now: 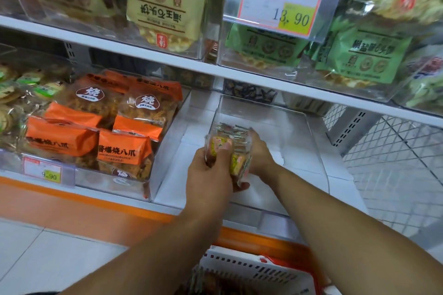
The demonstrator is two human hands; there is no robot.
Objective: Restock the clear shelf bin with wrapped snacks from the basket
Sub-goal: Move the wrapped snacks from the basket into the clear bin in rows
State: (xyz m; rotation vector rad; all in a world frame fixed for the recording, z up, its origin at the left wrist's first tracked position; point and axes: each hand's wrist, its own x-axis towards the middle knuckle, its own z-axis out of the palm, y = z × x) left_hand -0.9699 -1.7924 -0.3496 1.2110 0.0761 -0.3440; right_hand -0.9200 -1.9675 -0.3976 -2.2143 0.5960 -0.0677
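Note:
A stack of small wrapped snacks [227, 143], clear wrappers with yellow and pink print, is held between both my hands inside the clear shelf bin [311, 141] on the lower shelf. My left hand [208, 175] grips the near left end of the stack, fingers curled round it. My right hand [260, 153] presses against the stack's right side; its fingers are mostly hidden behind the snacks. The bin's floor around the stack looks bare. The white basket [251, 268] with a red rim sits at the bottom edge below my arms, with dark wrapped snacks inside.
Left of the bin stands another clear bin of orange snack bags [103, 127] with a price tag [43, 171]. An upper shelf [167, 60] overhangs, carrying bins of beige and green packets. A wire mesh rack [395, 151] stands at right.

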